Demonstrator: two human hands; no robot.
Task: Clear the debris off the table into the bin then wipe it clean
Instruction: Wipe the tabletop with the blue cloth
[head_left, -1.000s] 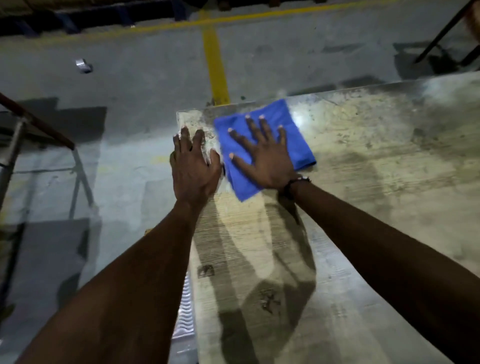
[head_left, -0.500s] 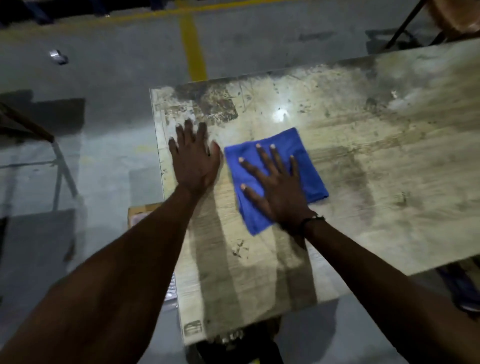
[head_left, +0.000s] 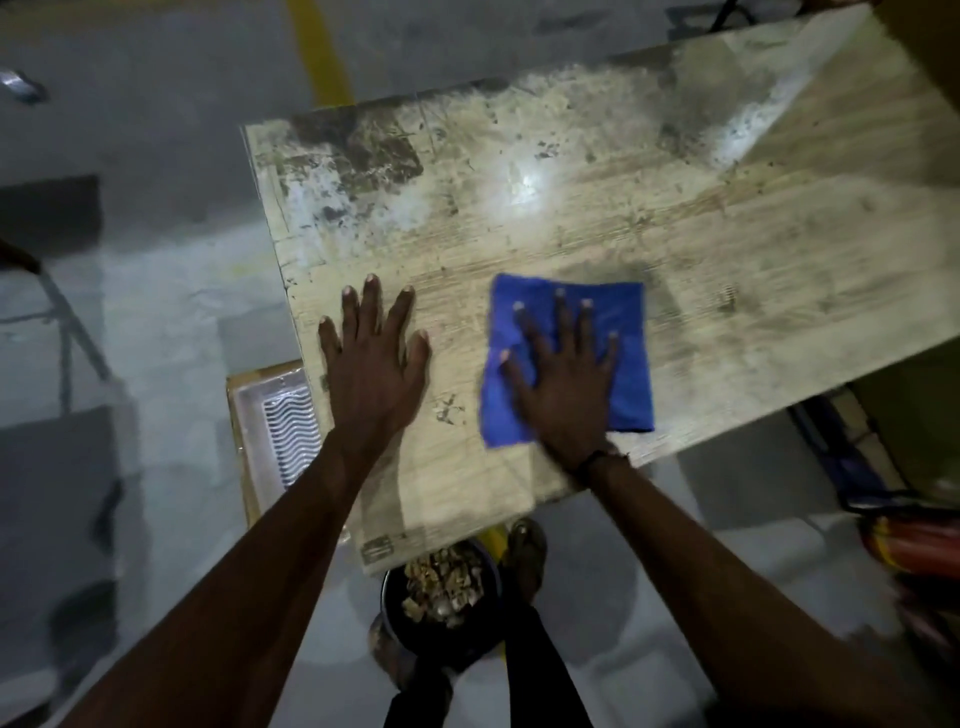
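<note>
A folded blue cloth (head_left: 623, 317) lies flat on the worn, stained wooden table (head_left: 597, 197), near its front edge. My right hand (head_left: 566, 379) presses down on the cloth with fingers spread straight. Left of the cloth, my left hand (head_left: 374, 364) rests flat on the bare tabletop near the table's left edge, fingers spread. A dark round bin (head_left: 441, 597) with pale debris inside stands on the floor just below the table's front corner, between my arms.
A white ridged tray in a cardboard box (head_left: 283, 415) sits on the floor beside the table's left edge. My sandalled foot (head_left: 527, 551) is next to the bin. Dark and red items (head_left: 909, 540) crowd the floor at the right. A yellow floor line (head_left: 322, 52) runs beyond the table.
My right hand has drawn the blue cloth from the far left corner toward the front edge and to the right. My left hand slid back along the left edge. The bin has come into view.
</note>
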